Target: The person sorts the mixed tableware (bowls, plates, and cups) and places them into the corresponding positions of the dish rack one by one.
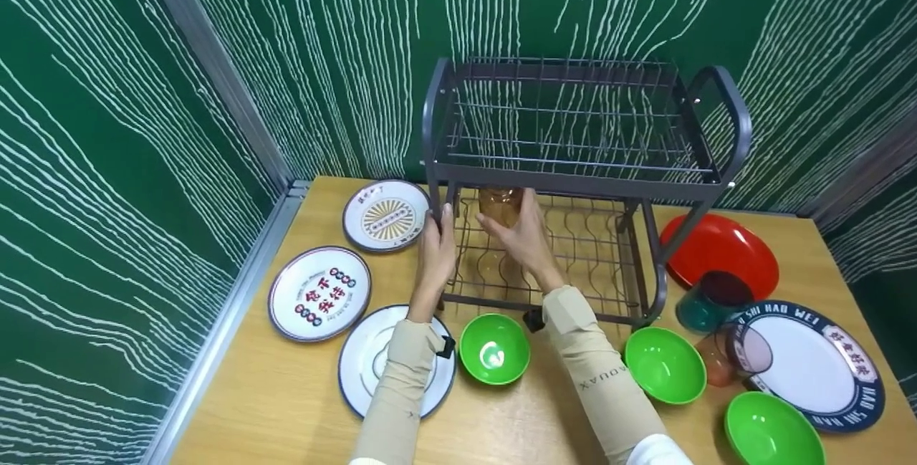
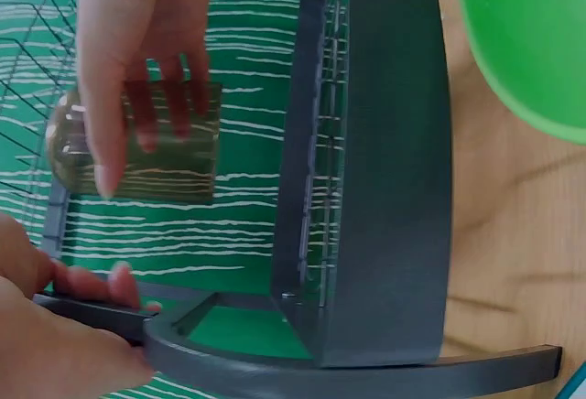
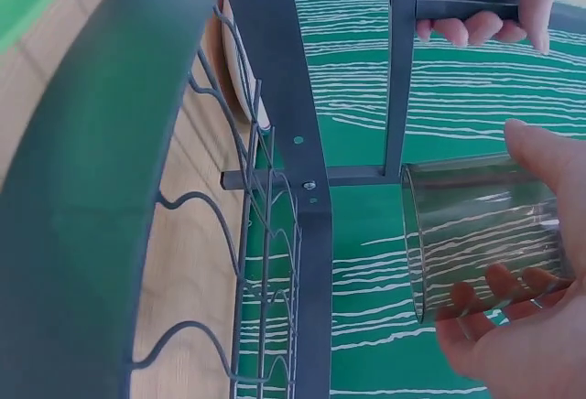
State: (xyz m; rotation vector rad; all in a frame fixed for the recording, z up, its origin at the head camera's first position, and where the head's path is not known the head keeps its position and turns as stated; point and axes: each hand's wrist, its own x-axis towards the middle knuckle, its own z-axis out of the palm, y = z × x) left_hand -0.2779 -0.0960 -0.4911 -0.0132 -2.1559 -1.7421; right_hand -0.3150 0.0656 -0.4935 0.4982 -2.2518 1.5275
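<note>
My right hand (image 1: 521,236) holds a clear amber drinking glass (image 1: 501,205) between thumb and fingers, inside the dark two-tier dish rack (image 1: 544,180) and above its lower wire shelf. The right wrist view shows the glass (image 3: 481,225) tipped over, its mouth facing the shelf and its base toward the palm. With my left hand (image 1: 435,253) I grip the rack's left upright post. The left wrist view has that hand (image 2: 55,349) wrapped around the dark frame, fingertips showing past it. The upper tier partly hides the glass in the head view.
Patterned plates (image 1: 320,294) lie left of the rack. Green bowls (image 1: 494,349) stand along its front. To the right are a red plate (image 1: 745,253), a dark green glass (image 1: 706,307), a pinkish glass (image 1: 720,357) and a blue-rimmed oval plate (image 1: 802,365). Green walls enclose the table.
</note>
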